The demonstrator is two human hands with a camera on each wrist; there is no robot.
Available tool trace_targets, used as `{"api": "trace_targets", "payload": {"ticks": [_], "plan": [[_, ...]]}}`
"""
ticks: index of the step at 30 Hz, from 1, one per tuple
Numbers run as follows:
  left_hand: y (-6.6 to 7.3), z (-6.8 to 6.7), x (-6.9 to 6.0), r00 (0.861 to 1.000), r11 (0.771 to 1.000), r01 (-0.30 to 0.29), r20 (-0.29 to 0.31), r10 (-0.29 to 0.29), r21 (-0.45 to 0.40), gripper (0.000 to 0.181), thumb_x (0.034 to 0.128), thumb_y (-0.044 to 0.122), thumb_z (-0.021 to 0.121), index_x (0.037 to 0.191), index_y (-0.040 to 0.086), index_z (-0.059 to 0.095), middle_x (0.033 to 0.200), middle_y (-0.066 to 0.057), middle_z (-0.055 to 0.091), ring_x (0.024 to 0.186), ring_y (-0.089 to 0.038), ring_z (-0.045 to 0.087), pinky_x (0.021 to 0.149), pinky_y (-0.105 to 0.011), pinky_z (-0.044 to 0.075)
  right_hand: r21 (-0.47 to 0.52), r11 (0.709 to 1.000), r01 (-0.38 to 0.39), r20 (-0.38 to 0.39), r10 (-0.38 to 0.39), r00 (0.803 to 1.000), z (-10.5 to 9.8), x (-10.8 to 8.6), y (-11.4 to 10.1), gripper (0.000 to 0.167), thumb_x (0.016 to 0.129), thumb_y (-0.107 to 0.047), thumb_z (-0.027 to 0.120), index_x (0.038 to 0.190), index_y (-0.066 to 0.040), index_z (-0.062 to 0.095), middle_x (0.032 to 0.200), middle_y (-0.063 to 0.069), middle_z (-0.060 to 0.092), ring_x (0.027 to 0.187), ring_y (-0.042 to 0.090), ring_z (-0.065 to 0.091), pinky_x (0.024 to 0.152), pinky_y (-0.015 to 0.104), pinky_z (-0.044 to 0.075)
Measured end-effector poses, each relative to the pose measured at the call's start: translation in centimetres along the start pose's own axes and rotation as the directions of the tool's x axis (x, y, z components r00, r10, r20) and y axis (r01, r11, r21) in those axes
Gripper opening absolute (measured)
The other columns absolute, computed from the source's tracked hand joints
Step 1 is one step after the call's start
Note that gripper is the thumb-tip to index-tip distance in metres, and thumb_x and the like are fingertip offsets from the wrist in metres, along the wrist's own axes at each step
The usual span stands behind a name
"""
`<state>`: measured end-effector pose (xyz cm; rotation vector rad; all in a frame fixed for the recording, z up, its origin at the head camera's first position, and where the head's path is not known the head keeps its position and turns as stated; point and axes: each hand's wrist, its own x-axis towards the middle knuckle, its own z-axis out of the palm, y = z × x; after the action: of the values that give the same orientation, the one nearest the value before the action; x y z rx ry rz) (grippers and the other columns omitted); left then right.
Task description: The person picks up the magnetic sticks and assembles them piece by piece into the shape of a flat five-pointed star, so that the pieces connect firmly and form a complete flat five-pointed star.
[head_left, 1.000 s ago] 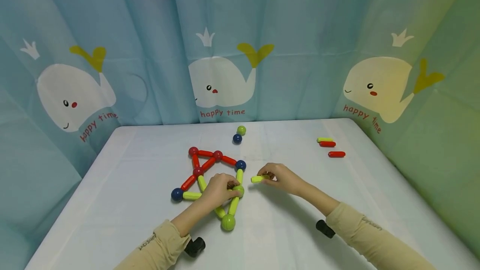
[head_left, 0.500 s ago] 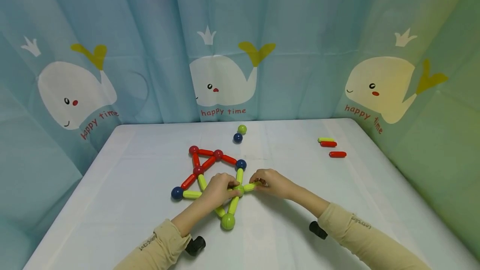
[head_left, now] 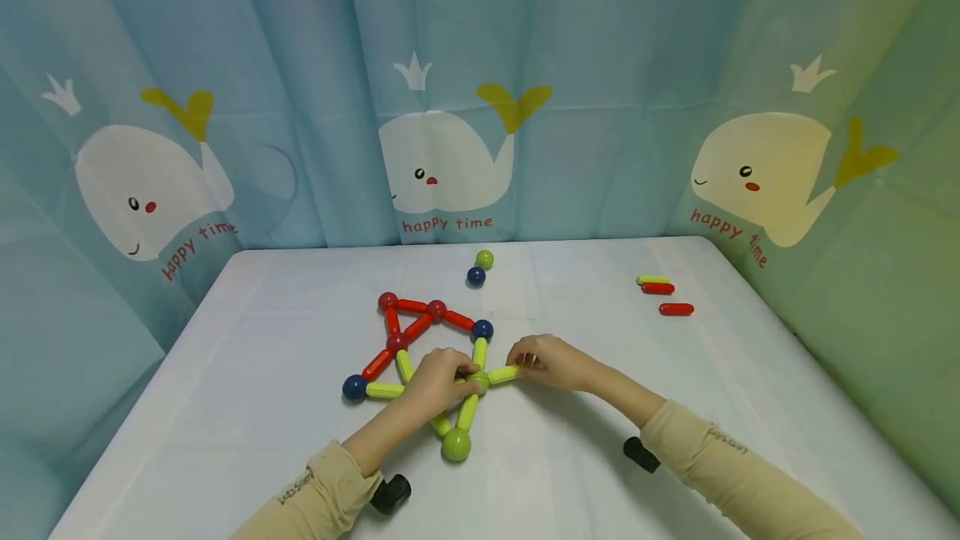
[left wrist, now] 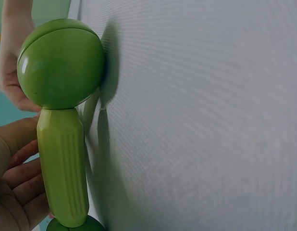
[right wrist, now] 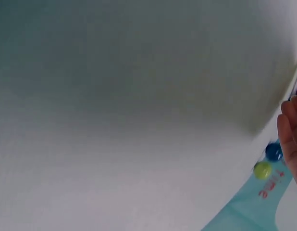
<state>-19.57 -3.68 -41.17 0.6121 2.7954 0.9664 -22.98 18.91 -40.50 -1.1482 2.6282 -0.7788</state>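
On the white table lies a flat frame of building rods and balls, with red rods [head_left: 377,365] at the back and yellow-green rods [head_left: 467,413] nearer me. My left hand [head_left: 435,380] pinches the green ball [head_left: 480,384] at the frame's right corner. My right hand [head_left: 557,363] pinches the outer end of a yellow-green rod [head_left: 501,375], whose inner end touches that ball. A larger-looking green ball [head_left: 456,444] forms the near corner; the left wrist view shows a green ball [left wrist: 62,67] on a ribbed rod [left wrist: 64,163] close up. My left hand covers part of the frame.
Behind the frame sit a loose blue ball [head_left: 476,277] and a loose green ball [head_left: 485,258]. At the back right lie a yellow-green rod [head_left: 652,279] and red rods [head_left: 677,309]. A whale-print curtain [head_left: 600,173] stands behind the table.
My right hand has moved left with the yellow-green rod, bringing its end against the green ball, then shifted slightly back toward the rod's outer end. The left hand has stayed put.
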Motion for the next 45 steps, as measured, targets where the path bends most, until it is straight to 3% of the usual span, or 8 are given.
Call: {"api": "trace_targets", "payload": {"ticks": [4, 8, 16, 23, 34, 37, 43, 45], "plan": [[0.0, 0.0, 0.0, 1.000, 1.000, 0.017, 0.010, -0.017, -0.011, 0.025, 0.0804, 0.019, 0.074, 0.101, 0.006, 0.072, 0.094, -0.005, 0.073, 0.084, -0.015, 0.066, 0.074, -0.027, 0.054, 0.056, 0.996, -0.072, -0.029, 0.074, 0.997, -1.2, -0.6, 1.0, 0.011, 0.087, -0.002, 0.062, 0.097, 0.000, 0.066, 0.088, 0.007, 0.067, 0.078, 0.008, 0.058, 0.068, 0.019, 0.051], [0.0, -0.1, 0.0, 0.999, 0.999, 0.032, 0.013, -0.032, -0.009, 0.025, 0.0804, 0.020, 0.074, 0.101, 0.007, 0.072, 0.095, -0.004, 0.073, 0.084, -0.014, 0.065, 0.075, -0.026, 0.053, 0.080, 0.992, -0.096, -0.082, 0.103, 0.991, -2.3, -1.2, 1.9, 0.010, 0.087, 0.000, 0.061, 0.096, 0.003, 0.065, 0.086, 0.010, 0.067, 0.077, 0.010, 0.058, 0.067, 0.021, 0.051], [0.0, -0.1, 0.1, 1.000, 1.000, 0.019, 0.010, -0.019, -0.010, 0.025, 0.0805, 0.020, 0.074, 0.101, 0.006, 0.072, 0.094, -0.004, 0.073, 0.085, -0.014, 0.065, 0.074, -0.025, 0.053, -0.065, 0.985, -0.163, -0.208, 0.146, 0.967, -4.7, -2.7, 4.9, 0.008, 0.085, 0.002, 0.064, 0.092, 0.004, 0.065, 0.081, 0.008, 0.067, 0.074, 0.015, 0.059, 0.067, 0.027, 0.052], [0.2, 0.0, 0.1, 1.000, 1.000, 0.026, 0.013, -0.026, -0.012, 0.025, 0.0804, 0.020, 0.074, 0.101, 0.006, 0.072, 0.094, -0.004, 0.073, 0.083, -0.013, 0.064, 0.073, -0.025, 0.052, -0.224, 0.934, -0.278, -0.294, 0.207, 0.933, -7.2, -4.0, 8.1, 0.008, 0.081, 0.008, 0.064, 0.089, 0.005, 0.064, 0.082, 0.014, 0.066, 0.073, 0.024, 0.059, 0.070, 0.040, 0.053], [-0.2, -0.1, 0.0, 1.000, 1.000, 0.026, 0.005, -0.026, -0.008, 0.026, 0.0801, 0.020, 0.074, 0.101, 0.006, 0.072, 0.093, -0.004, 0.073, 0.082, -0.013, 0.064, 0.072, -0.025, 0.052, -0.325, 0.841, -0.431, -0.363, 0.310, 0.879, -10.2, -5.6, 11.4, 0.011, 0.082, 0.008, 0.058, 0.092, 0.010, 0.062, 0.081, 0.025, 0.063, 0.076, 0.037, 0.061, 0.069, 0.048, 0.050], [-0.2, -0.2, 0.0, 0.999, 0.999, 0.033, 0.005, -0.033, -0.012, 0.026, 0.0803, 0.020, 0.074, 0.102, 0.006, 0.072, 0.093, -0.004, 0.073, 0.081, -0.012, 0.063, 0.072, -0.023, 0.052, -0.304, 0.814, -0.495, -0.392, 0.366, 0.844, -10.9, -5.7, 12.5, 0.013, 0.082, 0.008, 0.057, 0.094, 0.012, 0.061, 0.085, 0.028, 0.063, 0.075, 0.039, 0.062, 0.071, 0.050, 0.049], [-0.1, -0.2, 0.2, 0.999, 0.999, 0.049, 0.013, -0.049, -0.014, 0.026, 0.0803, 0.020, 0.074, 0.102, 0.007, 0.072, 0.092, -0.003, 0.073, 0.080, -0.010, 0.062, 0.072, -0.023, 0.051, -0.213, 0.725, -0.655, -0.463, 0.515, 0.721, -11.4, -6.2, 14.5, 0.024, 0.080, 0.009, 0.045, 0.099, 0.016, 0.058, 0.099, 0.037, 0.059, 0.090, 0.052, 0.056, 0.077, 0.057, 0.046], [-0.1, -0.1, 0.3, 0.999, 0.998, 0.052, 0.018, -0.051, -0.019, 0.026, 0.0805, 0.020, 0.074, 0.102, 0.006, 0.072, 0.092, -0.003, 0.072, 0.080, -0.010, 0.061, 0.072, -0.023, 0.051, -0.201, 0.712, -0.673, -0.471, 0.532, 0.703, -11.3, -6.4, 15.1, 0.026, 0.079, 0.010, 0.044, 0.101, 0.017, 0.057, 0.101, 0.038, 0.057, 0.093, 0.053, 0.055, 0.080, 0.058, 0.045]]}}
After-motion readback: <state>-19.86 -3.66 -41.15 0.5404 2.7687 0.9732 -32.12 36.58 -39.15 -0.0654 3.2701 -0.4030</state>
